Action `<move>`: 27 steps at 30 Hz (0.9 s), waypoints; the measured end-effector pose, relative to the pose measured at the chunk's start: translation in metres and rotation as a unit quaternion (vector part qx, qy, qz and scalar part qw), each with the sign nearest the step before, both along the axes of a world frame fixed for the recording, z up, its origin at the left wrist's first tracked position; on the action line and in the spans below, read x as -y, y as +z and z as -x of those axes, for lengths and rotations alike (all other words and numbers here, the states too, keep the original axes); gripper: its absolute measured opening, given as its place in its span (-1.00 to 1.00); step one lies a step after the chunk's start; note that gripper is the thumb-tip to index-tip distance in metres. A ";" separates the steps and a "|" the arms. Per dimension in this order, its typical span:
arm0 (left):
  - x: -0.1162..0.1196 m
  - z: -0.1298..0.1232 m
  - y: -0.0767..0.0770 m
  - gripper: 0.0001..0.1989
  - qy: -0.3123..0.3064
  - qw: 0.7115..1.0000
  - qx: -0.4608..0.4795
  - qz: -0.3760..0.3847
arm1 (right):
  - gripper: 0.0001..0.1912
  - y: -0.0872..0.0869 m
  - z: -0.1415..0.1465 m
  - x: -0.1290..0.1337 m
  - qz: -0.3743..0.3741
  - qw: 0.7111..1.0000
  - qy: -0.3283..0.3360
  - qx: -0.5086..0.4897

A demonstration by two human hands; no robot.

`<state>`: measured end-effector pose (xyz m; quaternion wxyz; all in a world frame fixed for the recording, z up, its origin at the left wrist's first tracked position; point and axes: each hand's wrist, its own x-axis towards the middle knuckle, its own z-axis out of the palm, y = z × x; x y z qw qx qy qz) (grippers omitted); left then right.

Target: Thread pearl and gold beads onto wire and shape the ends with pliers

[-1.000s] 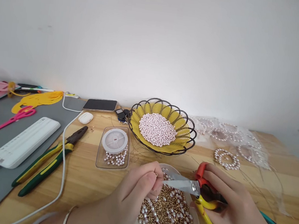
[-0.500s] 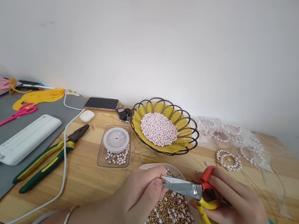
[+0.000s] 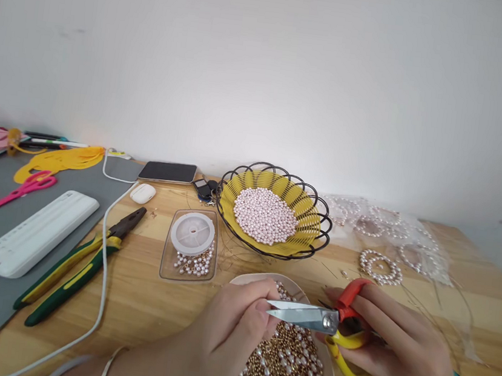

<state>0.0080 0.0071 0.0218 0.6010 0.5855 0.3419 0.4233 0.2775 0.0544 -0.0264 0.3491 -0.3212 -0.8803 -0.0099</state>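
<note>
Scissors [image 3: 308, 317] clamped in the right hand [image 3: 401, 337] point nine o'clock toward the left hand [image 3: 234, 326], pinched together, contents hidden, likely a trimming step, next needing careful aim.

Bright, even, diffuse light; source out of frame. Wall [image 3: 264, 80] palest mid-frame, greying outward, top right corner darkest. Faint warm tint low on wall at left. Soft shadow under basket [image 3: 274, 182]. Pale sheen on blades of scissors [image 3: 303, 317]. Wide-lens stretch toward edges of table [image 3: 138, 287]. Small gold beads [image 3: 287, 363] blend together, slightly soft.
</note>
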 end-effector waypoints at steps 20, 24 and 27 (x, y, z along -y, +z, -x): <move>0.001 0.001 -0.002 -0.54 -0.002 0.999 -0.013 -0.033 | -0.97 0.012 0.006 0.000 0.001 1.000 0.011 0.029; -0.003 0.000 0.000 -0.53 0.007 0.999 -0.011 -0.037 | -0.93 0.013 0.008 0.000 0.015 0.999 0.022 0.027; -0.004 -0.001 -0.001 -0.54 0.009 0.999 -0.003 -0.037 | -0.89 0.011 0.008 0.000 0.041 0.999 0.024 0.012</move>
